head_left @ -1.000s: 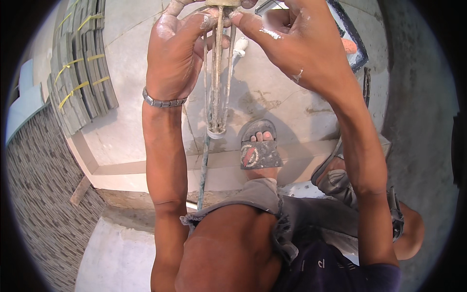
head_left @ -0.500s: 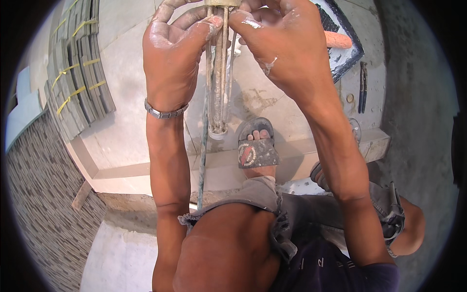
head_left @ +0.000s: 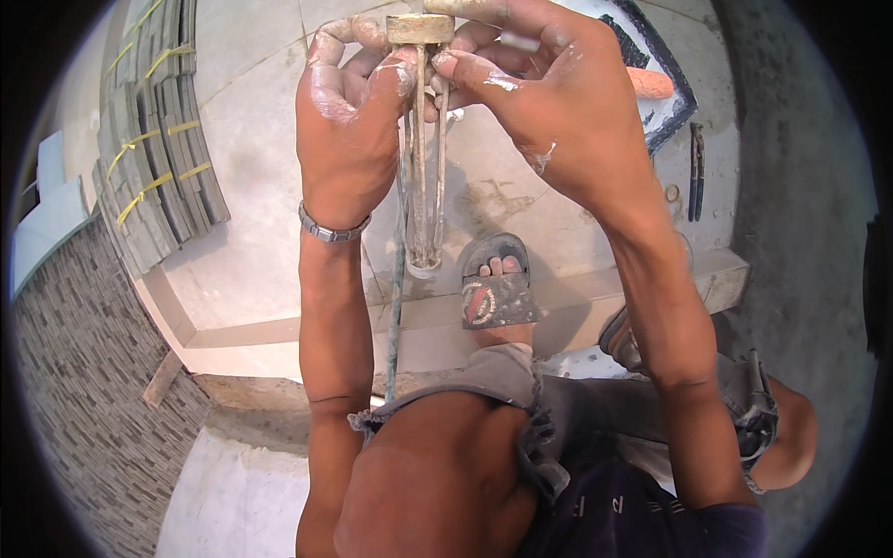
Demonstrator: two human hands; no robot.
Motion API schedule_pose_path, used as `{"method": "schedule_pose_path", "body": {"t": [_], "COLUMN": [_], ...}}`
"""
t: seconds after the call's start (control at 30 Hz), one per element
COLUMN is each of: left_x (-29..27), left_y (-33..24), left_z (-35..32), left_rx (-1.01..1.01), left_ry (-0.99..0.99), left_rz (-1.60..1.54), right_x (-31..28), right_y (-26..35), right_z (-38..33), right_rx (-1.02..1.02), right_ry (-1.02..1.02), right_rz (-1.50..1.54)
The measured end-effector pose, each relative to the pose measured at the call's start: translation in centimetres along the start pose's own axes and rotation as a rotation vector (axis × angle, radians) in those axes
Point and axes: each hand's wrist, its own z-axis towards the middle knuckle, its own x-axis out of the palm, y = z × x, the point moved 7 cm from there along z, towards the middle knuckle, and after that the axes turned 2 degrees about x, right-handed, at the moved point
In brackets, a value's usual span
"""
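At about ten o'clock, a stack of grey tiles (head_left: pixel 158 167) bound with yellow straps lies on the pale floor (head_left: pixel 251 251). Moving right, the left hand (head_left: pixel 358 139), smeared with white paste and wearing a metal bracelet (head_left: pixel 330 228), curls its fingers closed around the top of a mixing paddle (head_left: pixel 423 149). The right hand (head_left: pixel 549 112) is folded around the same top end from the other side, thumb pressed against the thin rods. The paddle sits near twelve o'clock, its long axis running roughly twelve to six, its ringed lower end pointing down towards the floor, just beside a sandalled foot (head_left: pixel 493 288). Farther right, at two o'clock, pliers (head_left: pixel 695 172) lie on the floor.
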Motion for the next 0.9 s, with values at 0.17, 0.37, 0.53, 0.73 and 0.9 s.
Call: {"method": "schedule_pose_path", "body": {"t": [0.17, 0.37, 0.53, 0.73, 0.9], "left_x": [-0.3, -0.4, -0.8, -1.1, -5.0], "left_y": [-0.1, 0.2, -0.9, -2.6, -4.1], "left_z": [0.0, -0.8, -2.0, -3.9, -8.1], "left_rx": [0.064, 0.008, 0.008, -0.014, 0.010], "left_ry": [0.029, 0.048, 0.048, -0.063, -0.215], "left_rz": [-0.061, -0.032, 0.032, 0.094, 0.153], "right_x": [0.4, 0.1, 0.8, 2.0, 4.9], "right_y": [0.2, -0.6, -0.8, -2.8, 0.2], "right_z": [-0.3, -0.1, 0.0, -0.9, -3.0], "right_rx": [-0.185, -0.153, -0.080, -0.112, -0.316], "right_ry": [0.081, 0.154, 0.223, 0.116, 0.147], "right_rz": [0.101, 0.073, 0.130, 0.334, 0.197]}}
